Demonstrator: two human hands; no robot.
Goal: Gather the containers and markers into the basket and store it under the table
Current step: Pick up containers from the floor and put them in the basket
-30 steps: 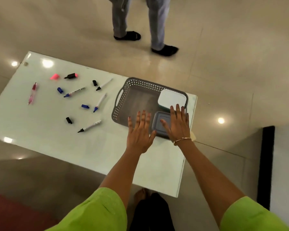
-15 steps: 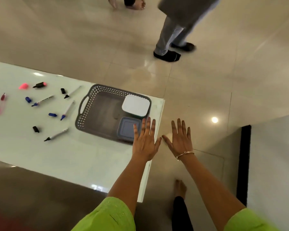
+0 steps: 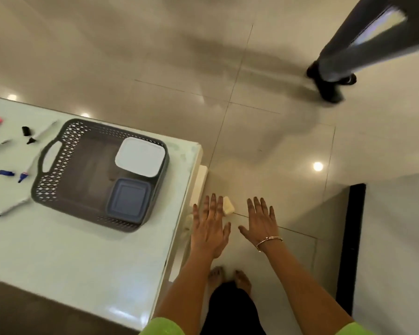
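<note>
Both hands empty, fingers spread flat, palms down: left hand [image 3: 209, 229] and right hand [image 3: 260, 222] hover over tiled floor, just past table's right edge. Grey perforated plastic basket [image 3: 58, 165] sits on white glossy table [image 3: 82, 262], holding white square-lidded container [image 3: 140, 156] and blue square-lidded container [image 3: 127, 199]. Loose markers [image 3: 24, 171] lie left of basket.

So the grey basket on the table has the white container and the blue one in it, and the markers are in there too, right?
Not quite. The head view shows the white container and the blue container inside the grey basket, but the markers lie loose on the table to the basket's left, not in it. Both hands are empty, past the table's edge.
</note>
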